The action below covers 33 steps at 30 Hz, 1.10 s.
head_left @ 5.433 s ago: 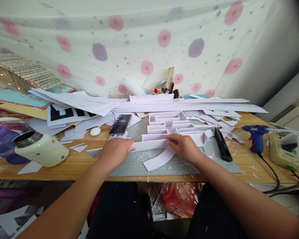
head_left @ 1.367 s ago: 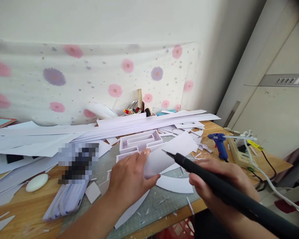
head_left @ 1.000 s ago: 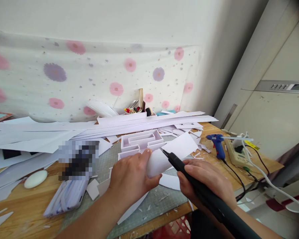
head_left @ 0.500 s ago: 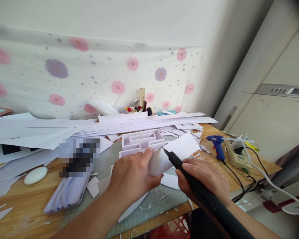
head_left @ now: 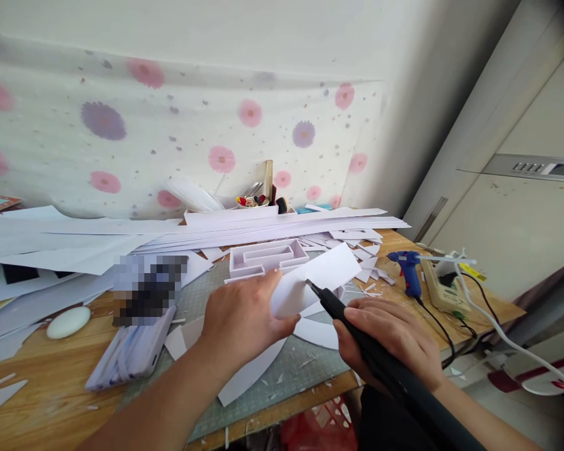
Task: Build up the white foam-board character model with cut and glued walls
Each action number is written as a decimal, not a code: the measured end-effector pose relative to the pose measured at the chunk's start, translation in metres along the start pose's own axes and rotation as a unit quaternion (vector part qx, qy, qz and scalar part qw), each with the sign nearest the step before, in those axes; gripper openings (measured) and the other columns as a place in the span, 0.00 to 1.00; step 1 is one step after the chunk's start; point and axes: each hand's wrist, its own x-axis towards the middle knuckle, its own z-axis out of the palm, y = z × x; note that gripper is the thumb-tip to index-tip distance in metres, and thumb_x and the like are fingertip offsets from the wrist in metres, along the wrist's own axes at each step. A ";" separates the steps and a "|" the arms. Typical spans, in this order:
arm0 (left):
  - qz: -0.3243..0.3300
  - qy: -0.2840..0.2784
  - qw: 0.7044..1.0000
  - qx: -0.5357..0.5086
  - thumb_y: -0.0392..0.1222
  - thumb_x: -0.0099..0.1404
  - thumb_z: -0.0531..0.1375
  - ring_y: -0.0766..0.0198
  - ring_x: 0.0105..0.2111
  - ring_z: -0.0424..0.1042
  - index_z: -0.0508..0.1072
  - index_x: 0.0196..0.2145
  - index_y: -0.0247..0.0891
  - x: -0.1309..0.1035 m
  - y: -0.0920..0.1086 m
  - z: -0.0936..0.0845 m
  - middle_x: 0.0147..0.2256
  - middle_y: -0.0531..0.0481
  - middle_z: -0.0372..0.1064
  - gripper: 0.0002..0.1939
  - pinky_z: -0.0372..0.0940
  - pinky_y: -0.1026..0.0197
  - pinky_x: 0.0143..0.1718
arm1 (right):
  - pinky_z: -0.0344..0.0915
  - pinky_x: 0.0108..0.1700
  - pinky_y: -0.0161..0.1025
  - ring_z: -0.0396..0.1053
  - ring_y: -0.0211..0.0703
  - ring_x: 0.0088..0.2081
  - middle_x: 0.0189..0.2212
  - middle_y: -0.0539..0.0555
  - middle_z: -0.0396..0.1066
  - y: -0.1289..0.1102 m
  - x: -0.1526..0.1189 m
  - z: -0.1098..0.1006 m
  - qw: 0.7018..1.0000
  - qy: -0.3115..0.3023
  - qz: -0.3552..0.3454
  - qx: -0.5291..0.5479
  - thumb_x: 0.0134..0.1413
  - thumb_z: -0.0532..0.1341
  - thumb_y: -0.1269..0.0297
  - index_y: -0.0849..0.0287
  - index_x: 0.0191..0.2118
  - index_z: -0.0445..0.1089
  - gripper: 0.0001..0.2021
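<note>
My left hand (head_left: 244, 319) grips the left end of a white strip of board (head_left: 331, 268), which bends upward between thumb and fingers and slants to the upper right. My right hand (head_left: 395, 338) is closed around a thick black pen-like tool (head_left: 371, 351). Its thin metal tip points at the strip's face, touching it or very near; which one I cannot tell. Behind my left hand a white walled piece (head_left: 267, 255) with inner partitions lies on the grey-green cutting mat (head_left: 301, 376). Curved white pieces (head_left: 317, 332) rest on the mat below the strip.
A blue glue gun (head_left: 410, 272) and a power strip (head_left: 444, 285) with cables are at the right. White sheets (head_left: 75, 247) and offcuts cover the back. A white oval object (head_left: 68, 322) and a blurred item on a pale case (head_left: 131, 351) are at the left.
The strip and my left hand have shifted slightly left, and the strip's face has turned a little. The tool's tip has stayed close to the strip. The camera view has moved slightly.
</note>
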 end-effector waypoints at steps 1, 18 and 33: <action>-0.003 0.003 1.000 0.006 0.66 0.52 0.57 0.50 0.33 0.74 0.67 0.42 0.49 0.000 0.000 0.000 0.32 0.50 0.75 0.25 0.56 0.59 0.26 | 0.73 0.27 0.34 0.72 0.41 0.24 0.21 0.49 0.71 0.000 0.000 -0.002 1.000 -0.005 0.000 0.000 0.52 0.62 0.74 0.58 0.42 0.68 0.11; -0.062 0.043 0.997 0.029 0.62 0.53 0.57 0.52 0.37 0.74 0.67 0.44 0.47 0.010 -0.012 -0.010 0.36 0.50 0.75 0.25 0.58 0.60 0.29 | 0.66 0.27 0.32 0.70 0.39 0.26 0.27 0.51 0.69 0.047 -0.021 -0.028 0.993 -0.091 0.031 -0.068 0.56 0.64 0.70 0.58 0.46 0.69 0.12; 0.098 0.035 0.994 -0.013 0.57 0.52 0.61 0.48 0.41 0.73 0.64 0.54 0.49 0.011 -0.017 0.017 0.46 0.49 0.72 0.32 0.63 0.52 0.38 | 0.59 0.53 0.52 0.63 0.55 0.49 0.47 0.61 0.64 0.085 -0.027 -0.022 0.977 -0.133 0.101 -0.133 0.61 0.57 0.63 0.60 0.51 0.67 0.14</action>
